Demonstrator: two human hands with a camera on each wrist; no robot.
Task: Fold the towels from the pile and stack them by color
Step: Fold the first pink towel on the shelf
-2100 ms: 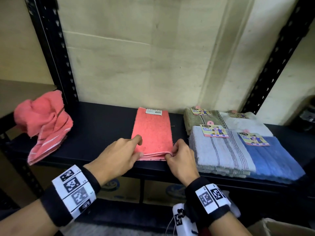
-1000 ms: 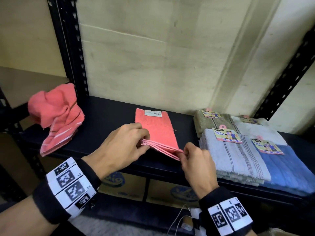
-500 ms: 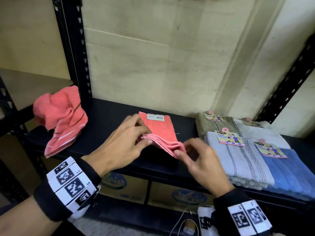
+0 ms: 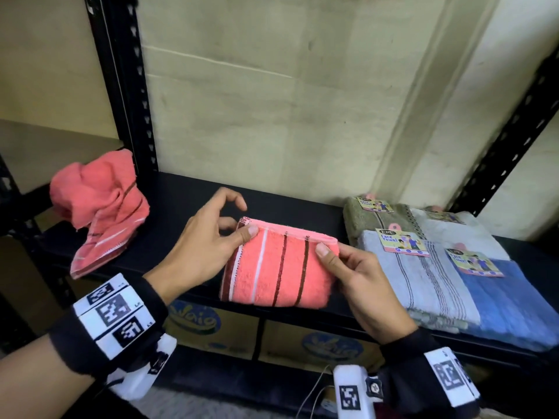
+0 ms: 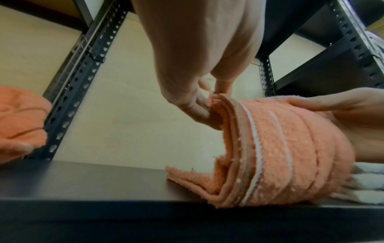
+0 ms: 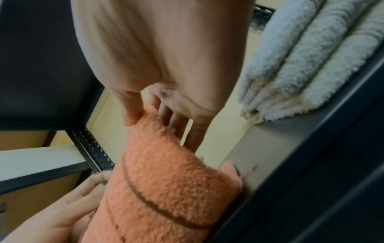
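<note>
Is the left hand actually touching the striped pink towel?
Touching. In the head view the left hand pinches the striped pink towel at its corner, thumb on top; the left wrist view shows fingers gripping that folded edge.

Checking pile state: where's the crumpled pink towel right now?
In the head view, the crumpled pink towel sits at the shelf's far left end, beside the black upright, apart from both hands and the folded pink towel.

We are looking at what seems a stockroom or shop storage corner: a black slotted-steel shelf point(image 4: 187, 195) is standing against a bare plaster wall point(image 4: 272, 116), folded face towels point(image 4: 423, 279) are carrying retail tags point(image 4: 402, 241), and printed cartons point(image 4: 211, 325) are sitting underneath.
</note>
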